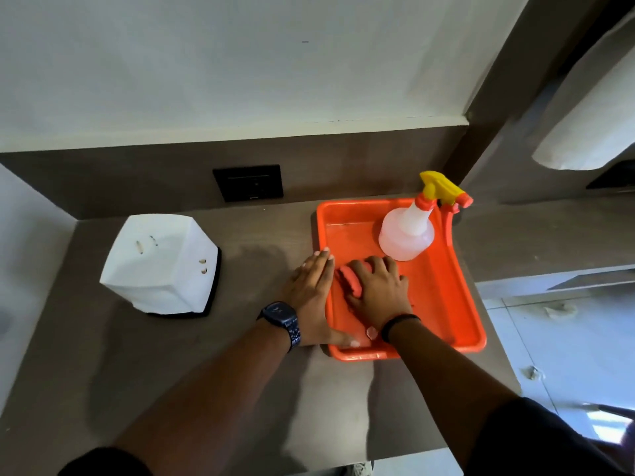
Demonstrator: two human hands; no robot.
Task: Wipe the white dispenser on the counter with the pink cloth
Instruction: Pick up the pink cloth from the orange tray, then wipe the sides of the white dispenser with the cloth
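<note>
Right now the right hand (378,290) is pressed over the pink cloth (350,278) in the orange tray (457,286), fingers curled on it; most of the cloth is hidden under the palm, so can't tell if it's actually gripped. Left hand (312,293) lies flat and open on the counter (171,355) w/ its edge touching the tray's left rim. Spray bottle (407,231) stands in the tray's far right corner. White dispenser (161,264) sits untouched nr the counter's left edge, well apart from both hands.
</note>
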